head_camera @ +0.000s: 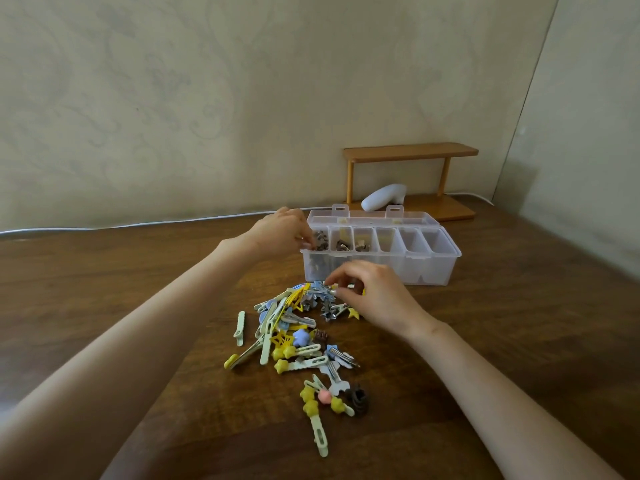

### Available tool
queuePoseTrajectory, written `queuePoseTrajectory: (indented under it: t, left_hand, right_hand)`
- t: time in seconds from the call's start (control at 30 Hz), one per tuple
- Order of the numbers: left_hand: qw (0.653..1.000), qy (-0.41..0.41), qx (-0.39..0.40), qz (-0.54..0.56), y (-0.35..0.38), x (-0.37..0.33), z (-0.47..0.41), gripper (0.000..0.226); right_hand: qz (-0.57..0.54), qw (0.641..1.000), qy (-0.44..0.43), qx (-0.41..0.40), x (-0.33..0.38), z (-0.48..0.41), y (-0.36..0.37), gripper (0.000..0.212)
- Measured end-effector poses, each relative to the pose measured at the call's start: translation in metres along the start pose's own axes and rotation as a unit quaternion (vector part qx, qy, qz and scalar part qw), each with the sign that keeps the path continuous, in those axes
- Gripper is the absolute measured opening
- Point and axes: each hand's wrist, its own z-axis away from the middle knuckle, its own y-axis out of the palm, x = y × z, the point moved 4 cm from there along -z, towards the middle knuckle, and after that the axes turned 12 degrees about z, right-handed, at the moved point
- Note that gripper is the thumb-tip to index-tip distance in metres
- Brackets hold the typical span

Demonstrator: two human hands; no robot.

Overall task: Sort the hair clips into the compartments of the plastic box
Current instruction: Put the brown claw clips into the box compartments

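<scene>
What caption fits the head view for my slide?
Left hand at the plastic box, right hand picking from the hair clips.

A small wooden shelf [410, 152] stands on the brown table [519, 323], sheltering a white object [382, 197].

My left hand [280, 233] is covering the near left corner of the plastic box [433, 268], so I am not seeing whether its fingertips are holding anything. My right hand [374, 296] is hiding part of the clip pile [291, 327]; what it is pinching is looking too small to identify.
</scene>
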Motion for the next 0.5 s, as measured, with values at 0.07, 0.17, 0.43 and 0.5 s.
queuePoseTrajectory:
  t: [0.07,0.17,0.43,0.5]
  left_hand:
    - [1.000,-0.001,-0.005,0.030,0.001,0.001,0.003,0.023]
    - [0.996,0.008,-0.031,0.081,0.002,0.001,0.010,0.024]
    - [0.965,-0.004,-0.202,0.168,0.000,0.000,0.027,0.027]
    - [0.955,-0.006,-0.229,0.190,-0.001,-0.002,0.034,0.026]
  right_hand:
    - [0.022,0.999,-0.025,0.007,0.005,0.000,0.006,0.031]
    - [0.074,0.995,-0.065,0.030,0.015,-0.002,0.019,0.042]
    - [0.069,0.996,-0.058,-0.013,0.020,-0.005,0.023,0.017]
    - [0.062,0.996,-0.056,-0.018,0.017,-0.003,0.021,0.015]
